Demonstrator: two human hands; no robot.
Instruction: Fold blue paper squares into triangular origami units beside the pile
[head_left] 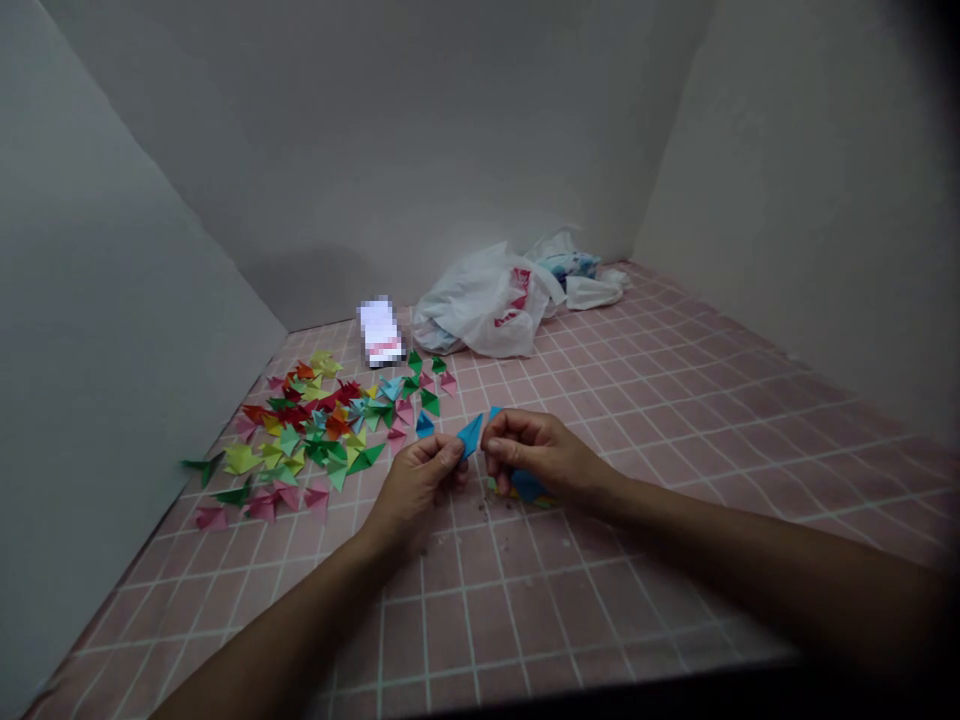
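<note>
Between the thumb and fingers of my left hand (427, 475) is a small folded piece of blue paper (471, 437), its pointed end tilted up and away from me. My right hand (536, 450) is closed beside it, thumb and fingers pressed together close to the paper's right edge. Whether those fingers grip anything is hidden. A bit of blue paper (495, 411) shows just past the right knuckles. Beneath the right hand lie flat paper sheets (529, 487), blue on top with green and yellow edges. One folded blue paper piece (424, 425) rests beyond my left hand.
Many folded paper pieces (330, 425) in red, yellow, green, pink and blue spread over the left of the pink checked cloth (480, 620). A lit phone (382, 332) stands behind them. White plastic bags (480, 300) lie at the back, near pale walls.
</note>
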